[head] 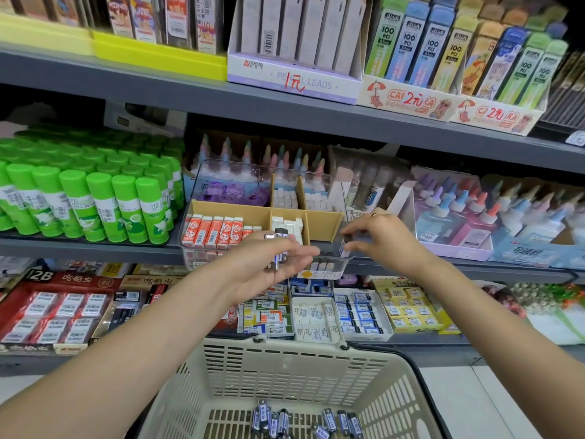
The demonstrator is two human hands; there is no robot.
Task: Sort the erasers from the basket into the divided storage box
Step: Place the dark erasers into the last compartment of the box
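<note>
One head-worn camera looks forward and down, close to the shelf (285, 103). The basket (285, 362) sits just below.

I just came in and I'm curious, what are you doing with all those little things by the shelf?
A person is sorting erasers in a shop. The left hand holds a few dark-sleeved erasers, while the right hand pinches one eraser over the front right compartment of the clear divided storage box on the shelf. Other compartments already hold orange erasers and white ones. More dark erasers lie in the cream basket below.
</note>
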